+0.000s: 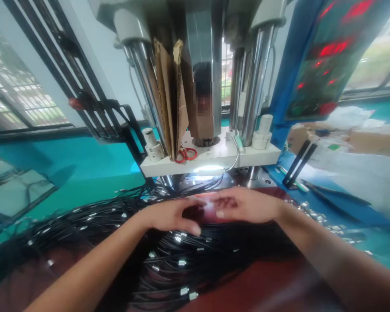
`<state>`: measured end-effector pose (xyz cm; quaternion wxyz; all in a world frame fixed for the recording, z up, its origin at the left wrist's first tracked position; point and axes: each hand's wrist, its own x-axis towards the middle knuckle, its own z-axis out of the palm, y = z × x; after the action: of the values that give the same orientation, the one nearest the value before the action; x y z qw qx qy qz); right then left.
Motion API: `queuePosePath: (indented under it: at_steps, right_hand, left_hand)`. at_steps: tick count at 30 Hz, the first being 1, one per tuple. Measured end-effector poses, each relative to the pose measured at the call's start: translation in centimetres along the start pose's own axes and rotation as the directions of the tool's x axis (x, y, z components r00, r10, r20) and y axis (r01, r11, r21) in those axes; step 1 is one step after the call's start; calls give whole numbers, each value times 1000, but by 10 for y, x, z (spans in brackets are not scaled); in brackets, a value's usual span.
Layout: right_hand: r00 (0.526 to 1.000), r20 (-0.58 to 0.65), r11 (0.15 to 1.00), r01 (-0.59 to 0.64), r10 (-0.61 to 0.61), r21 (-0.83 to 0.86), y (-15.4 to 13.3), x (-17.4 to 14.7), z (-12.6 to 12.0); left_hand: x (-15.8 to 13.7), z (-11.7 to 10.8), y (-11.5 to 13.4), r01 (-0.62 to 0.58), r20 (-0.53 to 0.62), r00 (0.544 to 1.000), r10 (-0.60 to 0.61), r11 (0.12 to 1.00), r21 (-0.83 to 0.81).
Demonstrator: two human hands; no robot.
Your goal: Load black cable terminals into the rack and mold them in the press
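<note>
The press stands straight ahead of you, its lower plate level with the reach of your arms. The black cables lie heaped across your front, spreading far to the left, so their bright ends seem within easy reach of both hands. The panel is tilted inward at upper right, presumably so you can read its red figures. Cardboard stands against the press's left column, perhaps as a shield.

Your left hand arches above the cables with its thumb apart from its fingers; your right hand faces it, fingers curled. The fingertips meet in blur, so you cannot tell whether either grips anything. The lamp under the plate lights that spot. Scissors sit by the cardboard, handles outward. Small metal pieces lie scattered to the right, handy for that side.
</note>
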<state>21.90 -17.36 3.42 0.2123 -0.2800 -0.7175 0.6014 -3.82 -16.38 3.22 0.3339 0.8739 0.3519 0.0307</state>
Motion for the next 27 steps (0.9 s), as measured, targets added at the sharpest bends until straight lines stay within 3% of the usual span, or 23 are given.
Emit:
queuePosePath:
  at_steps: [2, 4, 8, 14, 22, 27]
  right_hand:
    - [992, 126, 980, -8, 34, -199, -9, -12, 1]
    - [986, 160, 922, 28, 37, -387, -12, -19, 6]
    - [992, 123, 786, 49, 36, -616, -2, -19, 21]
    - [995, 39, 779, -51, 97, -624, 0, -20, 21]
    - [995, -84, 827, -85, 45, -556, -2, -23, 13]
    - [987, -149, 845, -125, 54, -520, -1, -20, 10]
  left_hand:
    - [-3, -4, 2, -104, 125, 985, 116, 989, -102]
    - [-4, -2, 2, -122, 166, 975, 145, 983, -139]
    - [-7, 8, -4, -53, 81, 995, 63, 991, -125]
    - [-14, 14, -8, -51, -41, 998, 45, 985, -163]
    - [-10, 14, -6, -46, -174, 985, 6, 973, -225]
    - [-10, 14, -4, -40, -201, 980, 6, 986, -164]
